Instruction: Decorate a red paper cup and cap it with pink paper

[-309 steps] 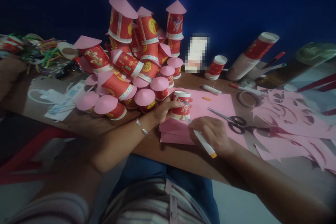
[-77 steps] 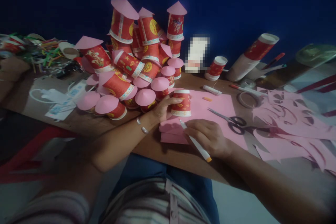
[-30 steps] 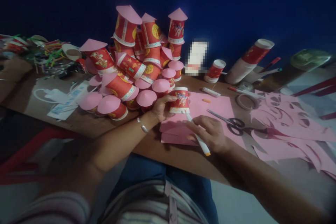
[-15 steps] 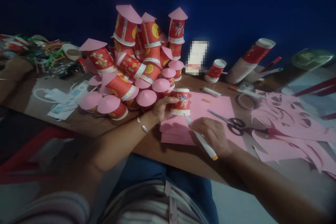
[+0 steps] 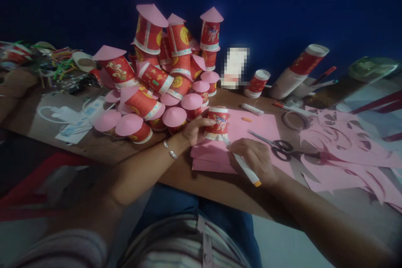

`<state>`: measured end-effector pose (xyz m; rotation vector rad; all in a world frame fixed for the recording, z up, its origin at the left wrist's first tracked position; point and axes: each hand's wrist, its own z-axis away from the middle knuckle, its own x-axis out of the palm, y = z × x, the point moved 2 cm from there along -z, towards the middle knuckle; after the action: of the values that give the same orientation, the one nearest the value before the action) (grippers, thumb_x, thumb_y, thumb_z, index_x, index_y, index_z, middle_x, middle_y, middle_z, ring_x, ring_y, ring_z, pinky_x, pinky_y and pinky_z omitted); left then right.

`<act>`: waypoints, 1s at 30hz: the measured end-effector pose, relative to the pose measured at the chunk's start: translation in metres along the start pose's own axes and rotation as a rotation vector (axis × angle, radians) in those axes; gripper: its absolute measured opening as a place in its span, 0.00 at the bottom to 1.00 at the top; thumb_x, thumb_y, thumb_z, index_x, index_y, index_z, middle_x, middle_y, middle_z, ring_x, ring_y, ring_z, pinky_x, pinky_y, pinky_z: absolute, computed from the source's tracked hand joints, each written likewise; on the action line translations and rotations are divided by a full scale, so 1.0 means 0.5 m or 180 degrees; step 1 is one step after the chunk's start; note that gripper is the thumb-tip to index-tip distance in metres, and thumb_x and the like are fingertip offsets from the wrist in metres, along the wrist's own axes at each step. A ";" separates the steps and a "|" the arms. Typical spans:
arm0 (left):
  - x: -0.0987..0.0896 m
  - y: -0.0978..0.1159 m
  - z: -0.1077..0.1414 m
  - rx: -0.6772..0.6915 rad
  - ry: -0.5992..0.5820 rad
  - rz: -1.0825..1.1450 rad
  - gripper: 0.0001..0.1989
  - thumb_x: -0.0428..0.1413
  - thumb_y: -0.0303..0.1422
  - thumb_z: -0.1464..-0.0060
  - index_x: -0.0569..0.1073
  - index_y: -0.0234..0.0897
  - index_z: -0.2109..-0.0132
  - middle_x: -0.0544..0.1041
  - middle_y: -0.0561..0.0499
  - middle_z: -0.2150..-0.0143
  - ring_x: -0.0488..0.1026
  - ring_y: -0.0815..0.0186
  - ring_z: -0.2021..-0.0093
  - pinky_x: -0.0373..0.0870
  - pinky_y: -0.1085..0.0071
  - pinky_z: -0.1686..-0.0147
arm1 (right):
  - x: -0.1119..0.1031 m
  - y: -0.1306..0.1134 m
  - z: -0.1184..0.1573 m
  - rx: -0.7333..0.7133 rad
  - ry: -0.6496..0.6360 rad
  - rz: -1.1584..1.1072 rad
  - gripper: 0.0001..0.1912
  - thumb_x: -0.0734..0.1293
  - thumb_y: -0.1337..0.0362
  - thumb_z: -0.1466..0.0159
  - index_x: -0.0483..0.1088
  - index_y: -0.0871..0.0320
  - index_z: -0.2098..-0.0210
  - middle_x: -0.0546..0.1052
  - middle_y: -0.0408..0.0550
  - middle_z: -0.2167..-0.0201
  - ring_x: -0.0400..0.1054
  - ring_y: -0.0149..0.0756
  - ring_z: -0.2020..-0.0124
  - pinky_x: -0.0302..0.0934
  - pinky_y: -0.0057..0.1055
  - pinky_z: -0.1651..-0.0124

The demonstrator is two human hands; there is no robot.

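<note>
My left hand [image 5: 197, 130] is closed round a red paper cup [image 5: 220, 120] with a printed figure, its white rim facing down. In my right hand [image 5: 251, 155] is a white marker pen [image 5: 246, 169] with an orange end; its upper tip meets the lower edge of the cup. Beneath both hands lie sheets of pink paper [image 5: 210, 161]. A pair of scissors [image 5: 282, 150] rests on the paper just beyond my right hand, with an orange pen cap [image 5: 246, 119] and a small white tube [image 5: 252, 109] further back.
Red cups with pink cone tops [image 5: 150, 37] are piled at the back left. A leaning cup stack [image 5: 298, 71], a tape roll [image 5: 295, 118] and pink paper scraps [image 5: 342, 142] occupy the right. A power strip [image 5: 83, 119] and another person's hand [image 5: 19, 81] are at the left.
The pen tip has shifted slightly right along the cup's lower rim. White flaps now show at that rim. My left hand still holds the cup in nearly the same place.
</note>
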<state>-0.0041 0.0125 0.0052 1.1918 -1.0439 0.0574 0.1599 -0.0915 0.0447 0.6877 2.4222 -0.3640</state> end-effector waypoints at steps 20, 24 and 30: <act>-0.003 -0.004 0.002 -0.0008 -0.0004 -0.0118 0.32 0.64 0.28 0.55 0.72 0.38 0.40 0.82 0.42 0.51 0.80 0.57 0.55 0.73 0.64 0.56 | 0.004 0.005 0.009 0.0063 -0.0180 -0.0085 0.08 0.66 0.73 0.32 0.67 0.60 0.53 0.78 0.47 0.70 0.73 0.33 0.71 0.68 0.29 0.69; -0.005 -0.005 0.001 -0.0032 -0.0023 -0.0100 0.31 0.64 0.28 0.55 0.73 0.38 0.41 0.82 0.42 0.51 0.80 0.56 0.55 0.73 0.61 0.54 | 0.004 0.010 0.012 0.0042 -0.0181 -0.0065 0.09 0.66 0.73 0.32 0.67 0.60 0.52 0.78 0.48 0.69 0.73 0.34 0.70 0.68 0.29 0.69; -0.008 -0.006 0.002 -0.0025 -0.0040 -0.0116 0.30 0.63 0.29 0.54 0.73 0.38 0.41 0.82 0.42 0.50 0.80 0.54 0.54 0.74 0.59 0.53 | 0.004 0.011 0.013 0.0099 -0.0144 -0.0048 0.10 0.66 0.74 0.33 0.68 0.60 0.53 0.79 0.49 0.69 0.74 0.35 0.70 0.69 0.30 0.68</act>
<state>-0.0052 0.0122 0.0003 1.2050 -1.0323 0.0172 0.1646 -0.0889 0.0378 0.6679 2.3848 -0.4197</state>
